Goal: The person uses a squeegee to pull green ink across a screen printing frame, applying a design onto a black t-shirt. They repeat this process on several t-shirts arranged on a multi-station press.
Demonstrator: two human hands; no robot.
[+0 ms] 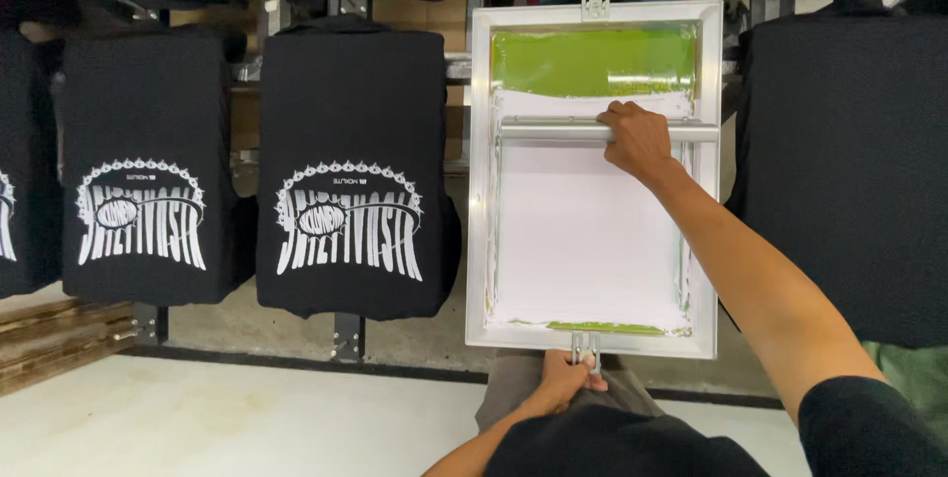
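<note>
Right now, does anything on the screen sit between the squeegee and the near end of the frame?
Nothing visible does. The right hand grips the squeegee near the green ink; the white mesh toward the near frame edge lies bare.

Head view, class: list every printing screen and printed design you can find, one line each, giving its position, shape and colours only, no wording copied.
Printing screen: right of centre, rectangular silver frame, white mesh, green ink across the top.
Squeegee: silver bar across the screen, gripped by the right hand.
Left hand: on the screen's near-edge clamp.
Middle shirt print: white oval design on black.
Left shirt print: same white design on black.
</note>
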